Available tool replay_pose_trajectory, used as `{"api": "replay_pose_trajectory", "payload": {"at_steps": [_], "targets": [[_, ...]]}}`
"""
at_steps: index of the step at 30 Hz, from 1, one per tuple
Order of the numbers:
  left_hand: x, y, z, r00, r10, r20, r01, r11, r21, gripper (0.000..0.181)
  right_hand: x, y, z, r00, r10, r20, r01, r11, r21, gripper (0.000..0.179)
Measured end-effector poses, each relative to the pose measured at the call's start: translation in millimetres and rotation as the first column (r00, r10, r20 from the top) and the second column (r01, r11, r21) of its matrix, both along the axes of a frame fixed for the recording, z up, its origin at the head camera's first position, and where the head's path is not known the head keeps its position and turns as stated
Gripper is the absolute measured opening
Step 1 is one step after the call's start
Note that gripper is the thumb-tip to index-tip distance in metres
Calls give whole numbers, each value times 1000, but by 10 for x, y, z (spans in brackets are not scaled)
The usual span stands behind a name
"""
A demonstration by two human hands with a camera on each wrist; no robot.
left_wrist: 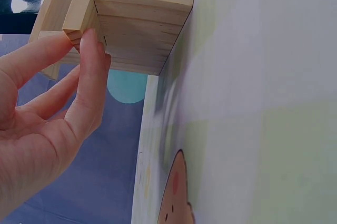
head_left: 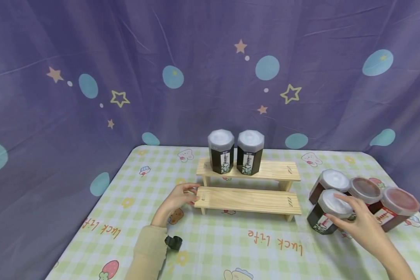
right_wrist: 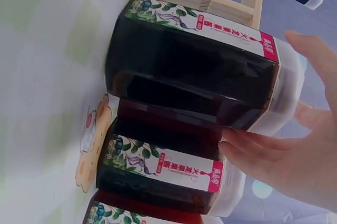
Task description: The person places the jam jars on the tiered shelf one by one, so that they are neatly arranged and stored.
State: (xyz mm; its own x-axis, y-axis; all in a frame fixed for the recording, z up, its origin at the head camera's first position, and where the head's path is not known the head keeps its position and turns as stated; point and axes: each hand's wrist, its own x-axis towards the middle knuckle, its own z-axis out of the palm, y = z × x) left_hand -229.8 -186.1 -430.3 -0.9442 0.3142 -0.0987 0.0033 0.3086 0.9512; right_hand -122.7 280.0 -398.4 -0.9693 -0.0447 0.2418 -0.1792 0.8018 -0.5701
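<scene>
A two-step wooden rack (head_left: 248, 200) stands on the table, and my left hand (head_left: 176, 198) is at the left end of its lower step. The left wrist view shows thumb and finger pinching the corner of that wooden step (left_wrist: 81, 8). Over on the right, my right hand (head_left: 364, 225) holds a dark eight-sided jar (right_wrist: 189, 66) by its translucent lid, thumb on one side and fingers on the other. This jar has a white and pink label with leaves. Close beside it stands another labelled jar (right_wrist: 158, 161).
Two dark jars with white lids, a left one (head_left: 221, 151) and a right one (head_left: 251, 151), stand on the rack's upper step. Behind the held jar are a white-lidded jar (head_left: 332, 181) and two reddish-lidded ones. A purple curtain (head_left: 210, 97) hangs behind the checked tablecloth (head_left: 213, 249).
</scene>
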Motion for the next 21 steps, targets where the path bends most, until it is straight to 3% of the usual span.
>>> {"api": "replay_pose_trajectory", "payload": {"at_steps": [21], "targets": [[16,-1,6,1000,20,6,-20,1000,-2,47,-66,-114,-110,991,-82,-108,82,997,-3,64]]}}
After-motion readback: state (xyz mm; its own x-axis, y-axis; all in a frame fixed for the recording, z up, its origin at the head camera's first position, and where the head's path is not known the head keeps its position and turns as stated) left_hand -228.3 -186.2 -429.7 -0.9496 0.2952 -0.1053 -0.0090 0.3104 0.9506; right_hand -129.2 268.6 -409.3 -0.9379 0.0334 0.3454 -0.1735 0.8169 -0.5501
